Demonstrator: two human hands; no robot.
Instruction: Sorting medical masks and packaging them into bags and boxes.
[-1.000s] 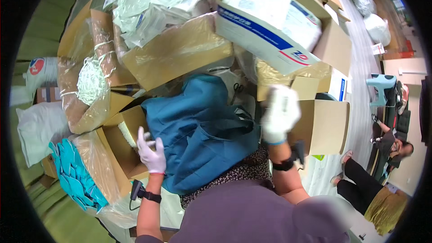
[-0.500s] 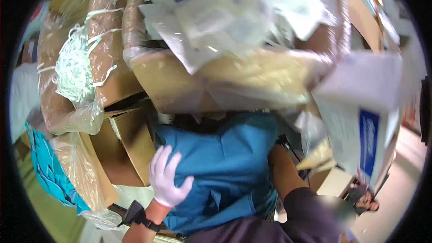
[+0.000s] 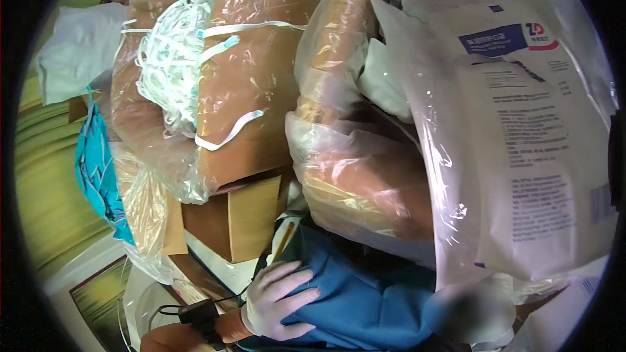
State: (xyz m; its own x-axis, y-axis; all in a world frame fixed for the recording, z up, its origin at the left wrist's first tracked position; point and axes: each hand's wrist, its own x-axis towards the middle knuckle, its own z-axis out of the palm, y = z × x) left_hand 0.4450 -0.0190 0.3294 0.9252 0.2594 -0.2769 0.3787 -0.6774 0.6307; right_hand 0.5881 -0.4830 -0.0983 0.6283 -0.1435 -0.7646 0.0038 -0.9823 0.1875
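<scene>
My left hand (image 3: 277, 300), in a white glove with a black band at the wrist, lies flat with fingers spread on a folded blue cloth (image 3: 365, 293) at the lower middle. The cloth runs under a clear plastic bag (image 3: 372, 182) that wraps a cardboard box. My right hand is not in view; a blurred pale patch sits at the lower right, beside the cloth. A large clear bag of white printed packets (image 3: 521, 156) hangs over the right side, very close to the camera.
A plastic-wrapped brown box (image 3: 254, 85) with a tangle of white straps (image 3: 173, 72) stands at the upper left. A bare cardboard box (image 3: 251, 218) sits below it. A stack of teal items in a clear bag (image 3: 98, 169) lies at the left, a white bag (image 3: 75, 52) above it.
The view has closed in and tilted toward the boxes. My left hand has slid to the right onto the blue cloth. My right hand, seen raised one second ago, has left the picture.
</scene>
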